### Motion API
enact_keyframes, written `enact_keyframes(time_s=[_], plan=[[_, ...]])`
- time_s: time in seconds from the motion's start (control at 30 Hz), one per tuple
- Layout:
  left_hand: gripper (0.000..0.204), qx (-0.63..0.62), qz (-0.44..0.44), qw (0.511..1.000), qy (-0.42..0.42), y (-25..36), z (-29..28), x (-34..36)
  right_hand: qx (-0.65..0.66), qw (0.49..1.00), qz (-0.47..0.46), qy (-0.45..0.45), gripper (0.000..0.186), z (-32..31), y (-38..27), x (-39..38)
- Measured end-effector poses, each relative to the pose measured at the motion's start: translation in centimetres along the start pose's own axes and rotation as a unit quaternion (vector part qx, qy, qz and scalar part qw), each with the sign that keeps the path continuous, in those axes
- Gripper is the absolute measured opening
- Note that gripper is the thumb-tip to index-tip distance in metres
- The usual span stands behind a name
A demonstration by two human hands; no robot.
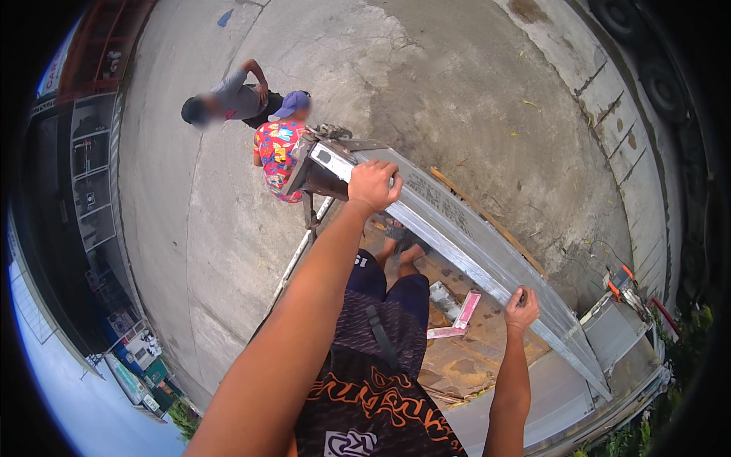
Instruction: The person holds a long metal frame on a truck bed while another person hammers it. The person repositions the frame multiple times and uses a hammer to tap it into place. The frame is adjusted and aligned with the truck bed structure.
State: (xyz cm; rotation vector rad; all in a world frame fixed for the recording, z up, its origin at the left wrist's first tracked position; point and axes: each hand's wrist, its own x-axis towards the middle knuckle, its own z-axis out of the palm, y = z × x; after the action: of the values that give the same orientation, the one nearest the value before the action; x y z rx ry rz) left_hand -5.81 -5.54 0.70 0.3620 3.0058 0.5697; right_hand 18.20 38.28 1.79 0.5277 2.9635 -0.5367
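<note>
A long grey metal panel (472, 228) with a bright silver top edge runs diagonally from upper middle to lower right in front of me. My left hand (373, 185) is closed over that edge near the far end, with its arm stretched out. Further along, toward the lower right, my right hand (522, 308) has its fingers curled round the same edge. Below the panel my feet (407, 247) stand on a worn brown floor. At the panel's far end a dark metal frame (308, 179) joins a whitish rail.
A person in a grey shirt (236, 95) and another in a red patterned shirt (280, 152) are beyond the far end. A pink and white box-like piece (463, 314) lies near my feet. An orange and black tool (620, 282) sits at right. Concrete ground (320, 61) surrounds us.
</note>
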Motion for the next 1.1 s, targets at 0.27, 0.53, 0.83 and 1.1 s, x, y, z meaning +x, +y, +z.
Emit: enact_keyframes(time_s=[0.27, 0.53, 0.83, 1.1], plan=[[0.026, -0.027, -0.042, 0.998, -0.045, 0.7, 0.6, 0.1, -0.016, 1.0, -0.012, -0.016, 0.044, -0.8, 0.0, 0.6], [0.026, -0.121, -0.085, 0.988, -0.039, 2.8, 1.7, 2.3, -0.08, 0.995, 0.022, -0.059, 0.055, -1.6, 1.9, 2.8], [0.028, -0.14, -0.049, 0.989, -0.029, 4.1, 2.7, 3.7, -0.177, 0.982, 0.053, -0.046, 0.075, 0.5, 0.1, 5.0], [0.027, -0.125, -0.047, 0.991, -0.015, 4.7, 3.0, 3.6, -0.15, 0.988, 0.004, -0.031, 0.07, 1.5, 1.0, 6.2]])
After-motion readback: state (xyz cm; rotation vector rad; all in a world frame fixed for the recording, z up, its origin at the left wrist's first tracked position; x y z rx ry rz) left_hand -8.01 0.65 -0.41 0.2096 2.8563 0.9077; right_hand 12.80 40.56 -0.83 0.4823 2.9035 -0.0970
